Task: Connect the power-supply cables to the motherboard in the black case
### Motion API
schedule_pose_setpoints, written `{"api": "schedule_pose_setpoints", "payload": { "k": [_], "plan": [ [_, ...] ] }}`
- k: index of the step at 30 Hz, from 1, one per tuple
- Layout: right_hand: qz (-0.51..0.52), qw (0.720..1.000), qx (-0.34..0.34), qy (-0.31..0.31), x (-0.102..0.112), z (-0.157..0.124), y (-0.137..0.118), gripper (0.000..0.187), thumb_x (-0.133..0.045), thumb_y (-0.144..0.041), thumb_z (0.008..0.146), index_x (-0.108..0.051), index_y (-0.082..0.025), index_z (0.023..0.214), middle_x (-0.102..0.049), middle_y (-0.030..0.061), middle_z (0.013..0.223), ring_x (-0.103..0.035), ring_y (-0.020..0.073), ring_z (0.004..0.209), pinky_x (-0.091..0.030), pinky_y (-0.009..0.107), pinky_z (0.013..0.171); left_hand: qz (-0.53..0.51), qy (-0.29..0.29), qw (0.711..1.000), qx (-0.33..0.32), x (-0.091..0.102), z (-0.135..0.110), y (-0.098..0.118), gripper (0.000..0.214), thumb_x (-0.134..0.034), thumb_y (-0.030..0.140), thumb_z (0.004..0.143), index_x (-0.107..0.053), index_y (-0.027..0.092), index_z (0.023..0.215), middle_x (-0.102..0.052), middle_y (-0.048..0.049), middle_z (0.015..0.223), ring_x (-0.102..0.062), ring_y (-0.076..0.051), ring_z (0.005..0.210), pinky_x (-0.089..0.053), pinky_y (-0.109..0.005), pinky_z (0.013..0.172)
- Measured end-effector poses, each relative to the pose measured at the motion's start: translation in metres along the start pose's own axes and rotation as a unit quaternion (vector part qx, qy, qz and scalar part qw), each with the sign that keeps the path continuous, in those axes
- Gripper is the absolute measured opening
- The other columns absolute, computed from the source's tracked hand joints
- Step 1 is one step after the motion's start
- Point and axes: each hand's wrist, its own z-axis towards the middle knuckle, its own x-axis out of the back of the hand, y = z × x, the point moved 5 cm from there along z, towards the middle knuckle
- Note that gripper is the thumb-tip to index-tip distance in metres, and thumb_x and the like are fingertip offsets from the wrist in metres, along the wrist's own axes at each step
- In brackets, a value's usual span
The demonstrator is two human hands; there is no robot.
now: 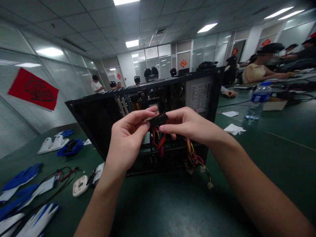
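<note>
Black connector point(159, 120): we're apparently orienting it
Left hand point(129, 136), right hand point(189, 125): both pinch its ends
Wires point(161, 143): next move likely wants slack (case point(91, 115) behind)

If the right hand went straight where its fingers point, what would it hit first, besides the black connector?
Most likely the left hand, whose fingers face the right hand across the black connector, though depth is unclear.
</note>
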Motion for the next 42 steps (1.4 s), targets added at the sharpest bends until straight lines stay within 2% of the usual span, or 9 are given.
{"api": "schedule_pose_setpoints", "payload": {
  "k": [4, 10, 13, 16, 19, 23, 29, 36, 42],
  "plan": [
    [0.021, 1.0, 0.003, 0.018, 0.001, 0.002, 0.008, 0.036, -0.078, -0.047, 0.08, -0.077, -0.014, 0.094, -0.068, 0.0016, 0.074, -0.058, 0.0133, 0.065, -0.043, 0.025, 0.057, -0.008, 0.013, 1.0, -0.01, 0.0, 0.0, -0.004, 0.014, -0.071, 0.019, 0.082, -0.075, 0.018, 0.095, -0.075, -0.0112, 0.121, -0.067, -0.031, 0.12, -0.055, -0.049, 0.103],
    [0.066, 0.994, 0.02, 0.081, -0.002, 0.006, 0.013, 0.035, -0.081, -0.048, 0.077, -0.075, -0.014, 0.083, -0.065, 0.0007, 0.071, -0.06, 0.0138, 0.067, -0.046, 0.025, 0.059, -0.028, 0.05, 0.997, -0.05, -0.005, -0.003, -0.009, 0.014, -0.07, 0.024, 0.087, -0.073, 0.019, 0.098, -0.072, -0.0102, 0.127, -0.067, -0.029, 0.121, -0.055, -0.046, 0.104],
    [0.113, 0.99, 0.027, 0.085, -0.006, 0.008, 0.015, 0.034, -0.082, -0.045, 0.076, -0.075, -0.014, 0.087, -0.069, 0.0023, 0.079, -0.063, 0.0141, 0.071, -0.051, 0.026, 0.063, -0.047, 0.063, 0.995, -0.063, -0.008, -0.004, -0.01, 0.021, -0.071, 0.029, 0.088, -0.072, 0.021, 0.107, -0.07, -0.0093, 0.131, -0.065, -0.028, 0.125, -0.055, -0.043, 0.105],
    [0.157, 0.983, 0.034, 0.092, -0.007, 0.008, 0.017, 0.032, -0.083, -0.042, 0.076, -0.077, -0.016, 0.094, -0.071, 0.0033, 0.086, -0.065, 0.0138, 0.073, -0.053, 0.026, 0.064, -0.071, 0.067, 0.994, -0.047, -0.008, 0.0, -0.016, 0.033, -0.075, 0.035, 0.086, -0.069, 0.023, 0.117, -0.071, -0.0095, 0.129, -0.067, -0.027, 0.121, -0.057, -0.039, 0.1],
    [0.174, 0.978, 0.036, 0.108, -0.005, 0.007, 0.016, 0.033, -0.084, -0.041, 0.076, -0.077, -0.017, 0.098, -0.073, 0.0047, 0.091, -0.066, 0.0146, 0.076, -0.054, 0.026, 0.064, -0.089, 0.074, 0.993, -0.012, -0.005, 0.004, -0.028, 0.034, -0.077, 0.043, 0.083, -0.073, 0.021, 0.109, -0.076, -0.0083, 0.11, -0.074, -0.021, 0.098, -0.059, -0.031, 0.085],
    [0.163, 0.979, 0.036, 0.119, -0.003, 0.004, 0.015, 0.034, -0.084, -0.041, 0.076, -0.078, -0.017, 0.1, -0.075, 0.0057, 0.091, -0.067, 0.0155, 0.077, -0.054, 0.026, 0.064, -0.082, 0.105, 0.991, -0.007, -0.001, 0.004, -0.034, 0.03, -0.081, 0.046, 0.078, -0.077, 0.019, 0.092, -0.076, -0.0028, 0.085, -0.069, -0.012, 0.071, -0.056, -0.023, 0.069],
    [0.15, 0.981, 0.031, 0.115, -0.003, 0.005, 0.018, 0.037, -0.085, -0.041, 0.075, -0.079, -0.018, 0.103, -0.076, 0.0059, 0.095, -0.068, 0.0157, 0.08, -0.056, 0.026, 0.067, -0.069, 0.138, 0.988, -0.002, 0.0, 0.0, -0.035, 0.031, -0.084, 0.045, 0.075, -0.079, 0.019, 0.091, -0.077, -0.0027, 0.085, -0.068, -0.012, 0.073, -0.056, -0.023, 0.071],
    [0.152, 0.982, 0.008, 0.111, -0.005, 0.009, 0.021, 0.04, -0.087, -0.047, 0.07, -0.079, -0.017, 0.093, -0.076, 0.0058, 0.089, -0.069, 0.0167, 0.077, -0.058, 0.029, 0.068, -0.064, 0.149, 0.987, 0.012, -0.001, 0.003, -0.044, 0.035, -0.083, 0.049, 0.074, -0.08, 0.017, 0.09, -0.074, -0.002, 0.075, -0.065, -0.011, 0.065, -0.054, -0.022, 0.065],
    [0.139, 0.983, 0.009, 0.116, -0.009, 0.01, 0.02, 0.04, -0.085, -0.049, 0.072, -0.076, -0.015, 0.091, -0.074, 0.0047, 0.084, -0.068, 0.0158, 0.075, -0.057, 0.028, 0.067, 0.016, 0.181, 0.983, -0.01, -0.001, -0.003, -0.039, 0.034, -0.076, 0.049, 0.081, -0.081, 0.017, 0.093, -0.077, -0.0028, 0.081, -0.069, -0.015, 0.072, -0.056, -0.025, 0.068]
  ]
}}
